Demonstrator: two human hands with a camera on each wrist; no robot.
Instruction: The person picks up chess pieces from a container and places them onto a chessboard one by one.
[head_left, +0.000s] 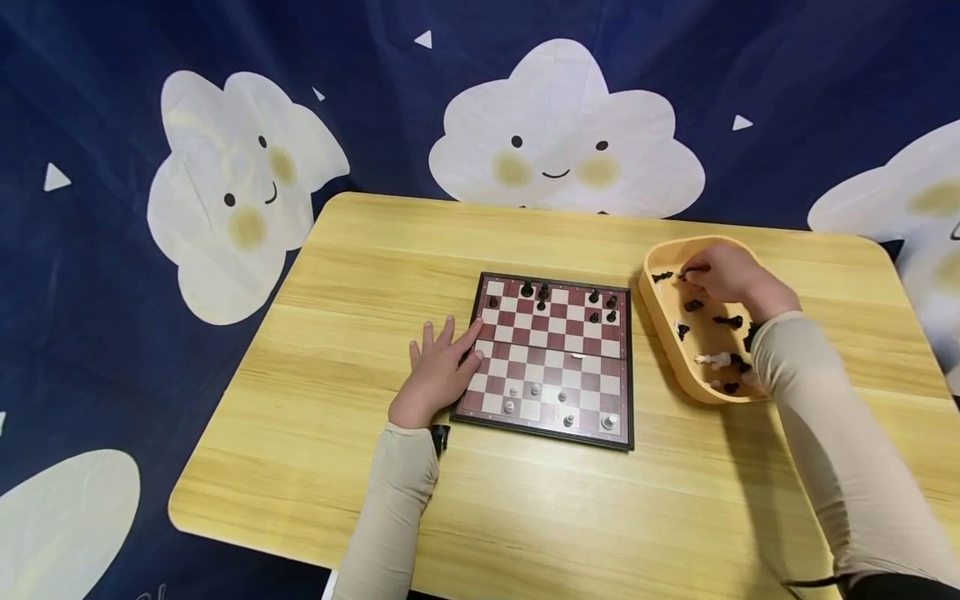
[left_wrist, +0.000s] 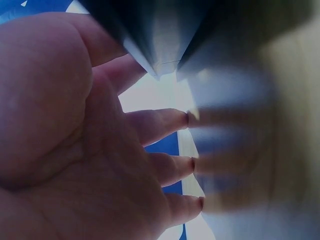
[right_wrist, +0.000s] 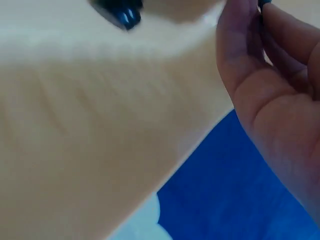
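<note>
My left hand (head_left: 435,375) lies with spread, straight fingers at the left edge of a red-and-white chessboard (head_left: 555,340). Its fingertips touch the surface in the left wrist view, under the board's dark edge (left_wrist: 195,30). Several black chess pieces (head_left: 527,289) stand along the board's far side, several white ones (head_left: 609,422) on the near side. At the right, my right hand (head_left: 723,273) reaches into a yellow-orange tray (head_left: 660,325). Thumb and fingers pinch a small black chess piece (right_wrist: 263,3), mostly hidden by the fingers in the right wrist view.
Inside the tray lie loose black pieces (head_left: 729,322) and white pieces (head_left: 712,359), partly covered by my right sleeve (head_left: 817,417). The wooden table (head_left: 300,450) ends at a dark blue cloth (head_left: 390,100) with white clouds behind it.
</note>
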